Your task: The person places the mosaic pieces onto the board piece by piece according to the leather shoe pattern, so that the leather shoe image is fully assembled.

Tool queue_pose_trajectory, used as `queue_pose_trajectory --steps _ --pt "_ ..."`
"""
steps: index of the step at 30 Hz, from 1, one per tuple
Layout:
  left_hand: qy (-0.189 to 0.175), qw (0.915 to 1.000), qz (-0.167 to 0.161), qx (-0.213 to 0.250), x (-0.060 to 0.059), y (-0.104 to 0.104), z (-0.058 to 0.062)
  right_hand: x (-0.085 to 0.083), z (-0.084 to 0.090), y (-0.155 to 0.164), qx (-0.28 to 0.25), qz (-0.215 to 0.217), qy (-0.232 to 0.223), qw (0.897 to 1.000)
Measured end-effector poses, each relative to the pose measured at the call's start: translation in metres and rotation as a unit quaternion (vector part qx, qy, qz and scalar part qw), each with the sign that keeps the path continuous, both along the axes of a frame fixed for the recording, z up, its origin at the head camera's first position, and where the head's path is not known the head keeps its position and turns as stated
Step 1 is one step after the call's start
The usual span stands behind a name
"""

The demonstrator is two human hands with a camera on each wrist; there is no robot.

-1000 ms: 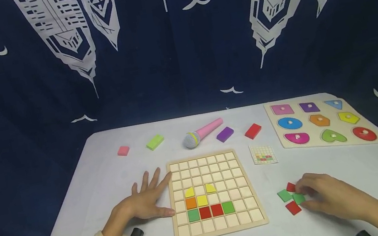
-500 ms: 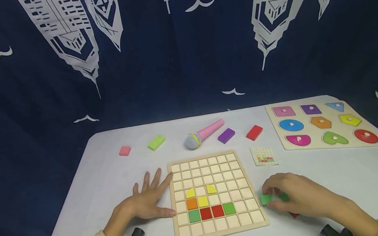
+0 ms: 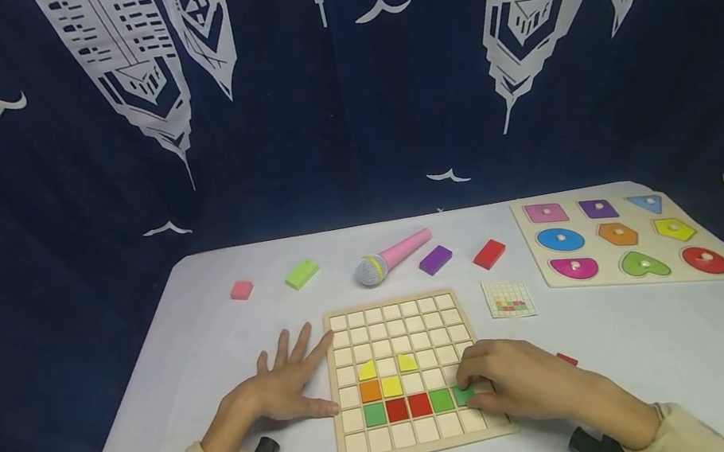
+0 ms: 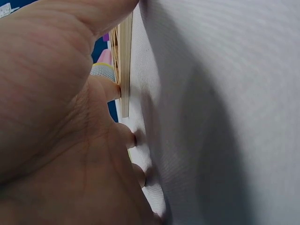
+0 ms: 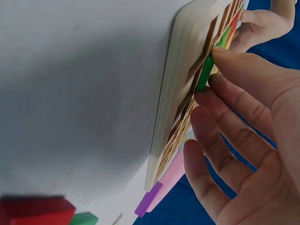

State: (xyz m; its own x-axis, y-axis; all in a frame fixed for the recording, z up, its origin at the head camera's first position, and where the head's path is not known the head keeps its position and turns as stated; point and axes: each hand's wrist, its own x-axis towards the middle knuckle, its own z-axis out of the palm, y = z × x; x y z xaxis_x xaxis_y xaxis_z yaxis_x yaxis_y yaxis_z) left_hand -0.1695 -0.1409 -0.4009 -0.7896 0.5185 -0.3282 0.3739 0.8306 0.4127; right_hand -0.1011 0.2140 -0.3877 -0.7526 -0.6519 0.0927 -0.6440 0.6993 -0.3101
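Head view shows a small green square tile (image 3: 465, 395) pinched in the right hand (image 3: 520, 380), its grip clamped on the tile over the square wooden grid board (image 3: 379, 324), just right of the green, red, red, green row. Beside the board's left edge, the left hand (image 3: 281, 386) rests flat, fingers spread, on the white tabletop (image 3: 643, 338).
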Motion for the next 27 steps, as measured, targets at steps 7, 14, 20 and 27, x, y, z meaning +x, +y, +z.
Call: queue_pose_trajectory --steps 7,14,20,27 --pt "0.001 1.0 0.0 0.0 -0.001 0.0 0.0 -0.003 -0.002 0.0 -0.012 -0.006 -0.022 1.0" --pt "-0.003 1.0 -0.001 0.006 -0.001 0.001 0.0 0.001 0.0 0.024 -0.025 -0.015 -0.066 0.997" --pt "-0.001 1.0 0.001 0.002 -0.001 0.002 0.0 0.002 -0.001 0.062 -0.03 -0.099 -0.108 0.989" --pt "-0.001 1.0 0.0 0.004 -0.001 0.0 -0.002 0.003 -0.005 0.097 -0.029 -0.146 -0.107 0.983"
